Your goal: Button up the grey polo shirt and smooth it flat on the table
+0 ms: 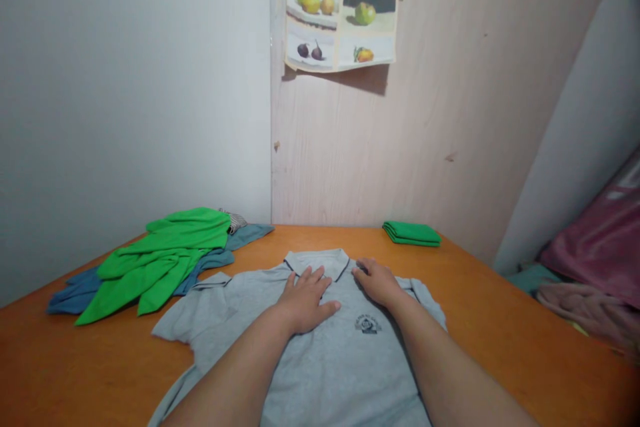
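A grey polo shirt (pixel 345 347) lies spread flat, front up, on the orange desk (pixel 500 320), filling the lower middle of the frame with its collar pointing toward the far wall. A small dark emblem (pixel 368 325) sits on its chest, just right of centre.

The left hand (pixel 305 300) rests palm down on the shirt just below the collar, fingers spread and flat, thumb stretched to the right; it presses on the cloth and grips nothing. The right hand (pixel 379 282) also lies palm down, open, on the shirt at the right side of the collar, its fingers pointing left toward the placket, with nothing closed in it. The two hands are near each other but apart, and both forearms run up from the bottom edge of the frame.

At middle left, a loose heap of bright green clothes (pixel 160 260) lies on top of blue garments (pixel 75 290), close to the shirt's left sleeve. At the far edge of the desk, right of centre, sits a neatly folded green cloth (pixel 412 233), well apart from the hands. A sheet with fruit pictures (pixel 340 23) hangs on the wooden wall panel at top centre. Pink and beige fabrics (pixel 595 267) lie beyond the desk at right.
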The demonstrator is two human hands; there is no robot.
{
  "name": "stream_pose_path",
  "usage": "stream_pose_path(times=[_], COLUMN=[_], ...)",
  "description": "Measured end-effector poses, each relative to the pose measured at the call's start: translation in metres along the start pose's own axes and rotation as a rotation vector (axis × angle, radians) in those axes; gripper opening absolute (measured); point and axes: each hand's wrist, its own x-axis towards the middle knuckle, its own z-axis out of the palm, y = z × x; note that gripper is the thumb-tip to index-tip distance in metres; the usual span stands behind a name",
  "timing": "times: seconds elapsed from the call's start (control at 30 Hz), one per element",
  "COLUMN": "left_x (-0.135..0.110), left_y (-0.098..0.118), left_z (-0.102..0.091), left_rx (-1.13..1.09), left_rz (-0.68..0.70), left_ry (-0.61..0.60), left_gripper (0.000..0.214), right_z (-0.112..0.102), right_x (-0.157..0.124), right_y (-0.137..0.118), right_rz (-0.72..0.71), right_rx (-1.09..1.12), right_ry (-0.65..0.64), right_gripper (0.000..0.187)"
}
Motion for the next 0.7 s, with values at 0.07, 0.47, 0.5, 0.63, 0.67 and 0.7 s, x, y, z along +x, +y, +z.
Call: stream_pose_path(times=[0.07,0.47,0.5,0.63,0.67,0.7], left_x=[-0.001,0.002,0.002,0.003,0.004,0.004], left_y=[0.001,0.000,0.000,0.000,0.000,0.000], left_z=[-0.001,0.001,0.001,0.001,0.001,0.001], left_rx=[-0.004,-0.005,-0.006,0.004,0.006,0.007], left_rz=[0.003,0.004,0.004,-0.003,-0.003,-0.002], left_ry=[-0.002,0.002,0.002,0.002,-0.001,-0.003], left_gripper=[0.079,0.080,0.079,0.078,0.078,0.078], right_z=[-0.007,-0.065,-0.070,-0.080,-0.081,-0.080], right_x=[0.004,0.015,0.012,-0.010,-0.016,-0.022], right_y=[0.006,0.049,0.057,0.088,0.094,0.098], right_rz=[0.033,0.222,0.253,0.354,0.369,0.379], right_rx=[0.026,0.049,0.031,-0.043,-0.057,-0.066], right_ry=[0.066,0.260,0.255,0.207,0.192,0.177], right_gripper=[0.049,0.054,0.053,0.051,0.052,0.052])
